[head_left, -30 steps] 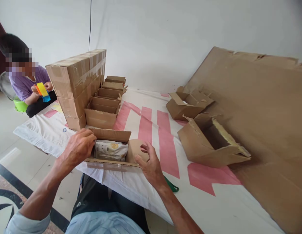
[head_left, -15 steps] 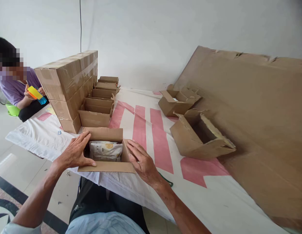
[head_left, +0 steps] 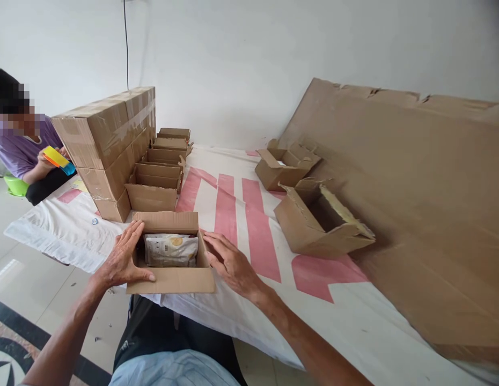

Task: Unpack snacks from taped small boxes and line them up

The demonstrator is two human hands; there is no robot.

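A small brown cardboard box (head_left: 173,279) sits open on the white and pink sheet right in front of me. Inside lies a white packet (head_left: 170,250) with a yellow mark. My left hand (head_left: 123,260) lies flat against the box's left side, thumb on the near flap, fingers stretched out. My right hand (head_left: 229,264) rests flat against the right side, fingers spread toward the box's rim. Neither hand grips anything.
A stack of taped cartons (head_left: 107,145) stands at the left with a row of open small boxes (head_left: 155,185) beside it. Two torn open boxes (head_left: 320,220) lie at the right near a large cardboard sheet (head_left: 414,214). A seated person (head_left: 20,147) at far left holds a coloured object.
Both hands went from curled on the box's side flaps to lying flat along its sides. The near flap now lies folded out toward me, and the box looks squarer.
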